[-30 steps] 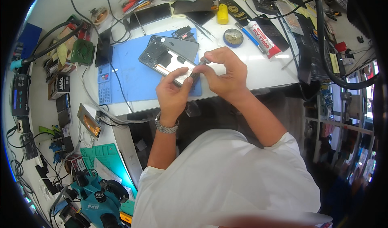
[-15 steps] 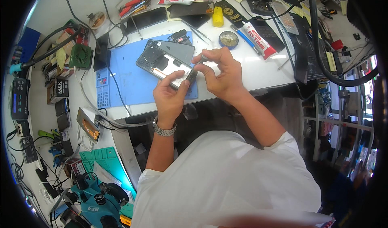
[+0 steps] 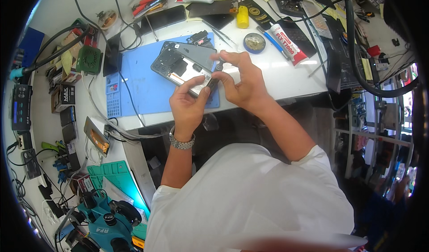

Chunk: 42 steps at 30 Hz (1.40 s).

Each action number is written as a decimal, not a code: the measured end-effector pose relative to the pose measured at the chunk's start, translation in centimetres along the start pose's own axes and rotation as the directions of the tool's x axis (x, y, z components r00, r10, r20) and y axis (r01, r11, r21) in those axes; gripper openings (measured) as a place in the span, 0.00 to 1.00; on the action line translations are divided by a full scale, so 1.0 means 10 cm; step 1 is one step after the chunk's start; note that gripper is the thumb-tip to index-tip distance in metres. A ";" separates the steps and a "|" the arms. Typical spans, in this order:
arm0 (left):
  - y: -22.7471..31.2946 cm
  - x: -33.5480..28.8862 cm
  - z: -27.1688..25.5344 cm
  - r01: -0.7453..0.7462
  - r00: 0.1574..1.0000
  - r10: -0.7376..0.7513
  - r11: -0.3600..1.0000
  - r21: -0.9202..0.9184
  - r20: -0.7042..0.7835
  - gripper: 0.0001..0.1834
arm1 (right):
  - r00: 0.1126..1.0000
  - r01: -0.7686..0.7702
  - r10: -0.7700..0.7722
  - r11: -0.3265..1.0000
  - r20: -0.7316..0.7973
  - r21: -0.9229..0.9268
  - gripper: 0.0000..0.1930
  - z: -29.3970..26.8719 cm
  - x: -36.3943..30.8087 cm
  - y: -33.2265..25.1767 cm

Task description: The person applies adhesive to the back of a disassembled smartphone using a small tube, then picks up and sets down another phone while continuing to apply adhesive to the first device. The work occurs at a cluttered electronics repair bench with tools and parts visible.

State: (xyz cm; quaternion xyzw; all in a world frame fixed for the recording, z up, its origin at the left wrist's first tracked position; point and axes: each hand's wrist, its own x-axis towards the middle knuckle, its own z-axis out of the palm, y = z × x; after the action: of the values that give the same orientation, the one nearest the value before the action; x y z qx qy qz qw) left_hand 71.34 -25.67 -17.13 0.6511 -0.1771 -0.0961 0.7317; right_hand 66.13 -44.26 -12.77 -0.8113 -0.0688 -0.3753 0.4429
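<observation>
My left hand point(image 3: 187, 101) grips the lower end of an opened smartphone point(image 3: 177, 69), thumb and fingers at its edges. The phone has a dark frame and a pale inner part, and it is held tilted above the blue mat point(image 3: 138, 79). Against that lower end, my right hand point(image 3: 245, 80) pinches a short dark screwdriver-like tool point(image 3: 220, 66); its tip is hidden by the fingers. The right index fingertip is blurred. Behind the phone lies a dark grey flat panel point(image 3: 193, 52), with small dark phone parts point(image 3: 199, 38) beyond it.
Right of the mat are a round tin point(image 3: 254, 43), a blue pen-like tool point(image 3: 273, 43), a glue tube point(image 3: 287, 44) and a yellow bottle point(image 3: 242, 17). Tweezers point(image 3: 222, 32) lie behind the phone. A teal microscope point(image 3: 106, 223) stands at lower left; a thick black cable point(image 3: 353, 51) arches at right.
My right index finger has lifted and shifted a little to the left, showing more of the dark tool. My left hand and the phone stay almost in place.
</observation>
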 end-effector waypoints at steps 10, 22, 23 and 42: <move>0.01 -0.01 -0.04 0.039 0.999 -0.040 0.998 0.044 0.012 0.17 | 0.961 -0.142 0.181 0.972 -0.211 0.188 0.29 -0.01 -0.08 0.38; -0.03 -0.03 -0.07 0.039 0.999 -0.036 0.998 -0.054 0.039 0.18 | 0.945 -0.213 0.249 0.961 -0.214 0.175 0.29 -0.10 -0.09 0.53; -0.03 -0.02 -0.08 0.040 0.998 -0.038 0.998 -0.044 0.041 0.18 | 0.948 -0.207 0.239 0.964 -0.211 0.166 0.29 -0.10 -0.09 0.53; 0.17 -0.13 0.00 -0.004 0.997 0.012 0.995 -0.100 0.075 0.15 | 0.933 -0.219 0.346 0.767 -0.101 0.603 0.30 0.16 -0.13 -0.14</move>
State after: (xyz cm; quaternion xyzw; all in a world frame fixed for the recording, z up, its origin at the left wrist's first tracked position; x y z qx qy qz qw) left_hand 70.03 -25.00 -15.66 0.6089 -0.2021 -0.1262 0.7566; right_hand 65.47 -41.92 -13.19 -0.5937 -0.0104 -0.3466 0.7261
